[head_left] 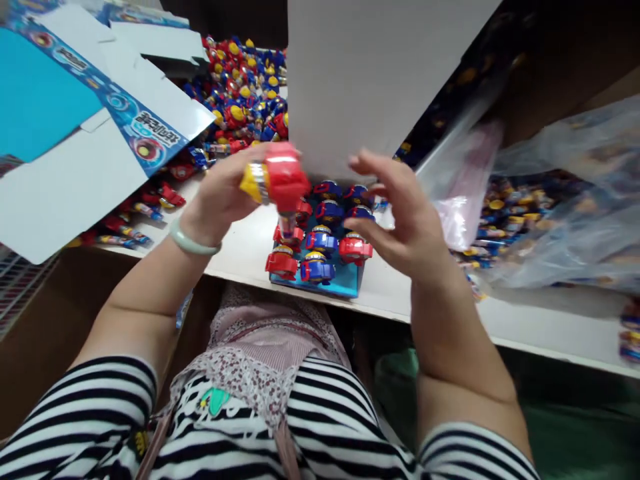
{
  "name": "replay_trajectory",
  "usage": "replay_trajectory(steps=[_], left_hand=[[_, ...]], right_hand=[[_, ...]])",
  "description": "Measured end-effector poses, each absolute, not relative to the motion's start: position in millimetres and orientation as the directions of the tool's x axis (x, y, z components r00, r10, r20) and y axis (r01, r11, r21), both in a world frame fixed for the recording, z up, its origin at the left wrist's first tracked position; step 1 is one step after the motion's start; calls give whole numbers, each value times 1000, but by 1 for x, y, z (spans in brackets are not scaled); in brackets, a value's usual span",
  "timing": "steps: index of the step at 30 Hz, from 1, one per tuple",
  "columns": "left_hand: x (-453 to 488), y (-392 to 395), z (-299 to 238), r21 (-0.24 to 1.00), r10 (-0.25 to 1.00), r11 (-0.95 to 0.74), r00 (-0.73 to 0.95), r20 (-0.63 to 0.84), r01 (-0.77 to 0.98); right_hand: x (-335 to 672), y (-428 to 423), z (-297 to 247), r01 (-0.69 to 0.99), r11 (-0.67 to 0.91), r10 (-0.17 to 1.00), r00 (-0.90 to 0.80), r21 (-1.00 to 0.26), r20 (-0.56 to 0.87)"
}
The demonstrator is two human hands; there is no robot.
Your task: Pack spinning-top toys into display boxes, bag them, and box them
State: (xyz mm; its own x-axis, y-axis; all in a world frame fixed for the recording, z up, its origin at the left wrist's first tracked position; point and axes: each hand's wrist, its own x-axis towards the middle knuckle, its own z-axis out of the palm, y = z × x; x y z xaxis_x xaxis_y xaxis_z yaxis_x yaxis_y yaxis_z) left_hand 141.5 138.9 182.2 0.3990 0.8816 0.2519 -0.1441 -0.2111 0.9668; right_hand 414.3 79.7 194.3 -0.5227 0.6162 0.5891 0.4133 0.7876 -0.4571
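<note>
**A loaded tray at the edge, a toy in my left hand**

My left hand (225, 190) grips a red-and-yellow toy (286, 177), holding it up over the left part of the blue tray (345, 288). My right hand (407, 223) has its thumb and fingers spread wide, with nothing visible between them, by the tray's right side; I cannot tell whether my thumb touches the toys there.

The red and blue toys in the tray sit close together, so I judge that lowering mine carelessly could knock a neighbour askew. The tray lies right by the front edge of the white table (385, 293); a bump from my wrist or a tug of my apron (270, 327) might tip it off. The tall white panel (350, 80) stands just behind the toys and hides part of what lies beyond, so a brush of my knuckles could jar it. My spread fingers might also catch a toy at the right.

The table is crowded. A heap of loose toys (240, 80) fills the back, left of the panel, and more lie along the left under printed cardboard (60, 200). Clear plastic bags (575, 220) sprawl on the right, beside and over further small toys. Below the left end I see a wire rack (15, 287); the space under the table is dark, with something green (575, 433) at the right.
</note>
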Motion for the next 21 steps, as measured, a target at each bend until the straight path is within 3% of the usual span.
replay_trajectory(steps=[2,4,9,12,15,21], left_hand=[[174,137,194,977,826,-198,525,206,-73],[201,136,192,972,817,-219,528,231,-86],[217,125,167,932,846,-344,392,360,-114],[192,122,154,921,859,-387,343,380,-51],[164,128,143,898,869,-438,267,416,27],[151,134,128,871,859,-488,205,469,54]], right_hand=[[396,93,214,310,827,546,-638,-468,542],[387,97,216,313,814,562,-637,-490,527],[416,57,166,484,711,660,-208,-511,722],[442,22,121,539,612,692,-10,-579,722],[450,1,77,568,511,764,44,-645,644],[431,-12,49,696,452,755,35,-558,654]])
